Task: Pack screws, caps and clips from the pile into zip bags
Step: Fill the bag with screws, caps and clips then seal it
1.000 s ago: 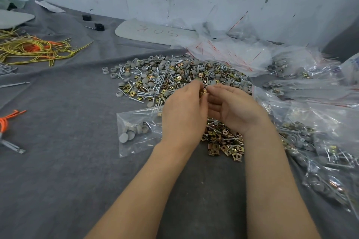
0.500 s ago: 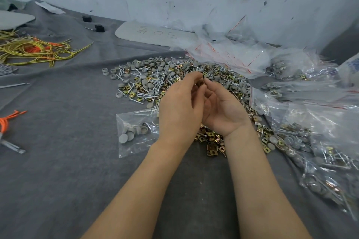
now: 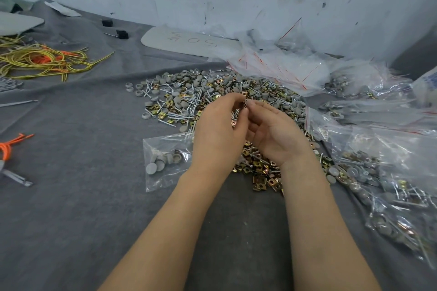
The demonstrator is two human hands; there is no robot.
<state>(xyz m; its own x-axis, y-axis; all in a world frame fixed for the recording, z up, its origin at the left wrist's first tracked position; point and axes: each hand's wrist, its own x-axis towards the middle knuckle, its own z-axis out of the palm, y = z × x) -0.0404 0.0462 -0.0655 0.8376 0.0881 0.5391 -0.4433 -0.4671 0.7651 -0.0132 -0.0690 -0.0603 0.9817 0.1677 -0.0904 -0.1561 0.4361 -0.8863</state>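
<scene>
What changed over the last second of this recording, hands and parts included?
The right hand rolled palm-up and its wrist swung inward, uncovering loose clips beside it. Both hands' fingertips shifted slightly farther over the pile. The left hand pinches a small clip throughout. The bag of caps stayed put.

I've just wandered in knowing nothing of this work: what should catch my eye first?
A heap of screws, grey caps and brass clips sprawls mid-table, and above it the left hand pinches a small metal piece that the fingertips of the right hand touch. Crinkly filled bags crowd the right side; a zip bag holding grey caps lies beside the left wrist.
</scene>
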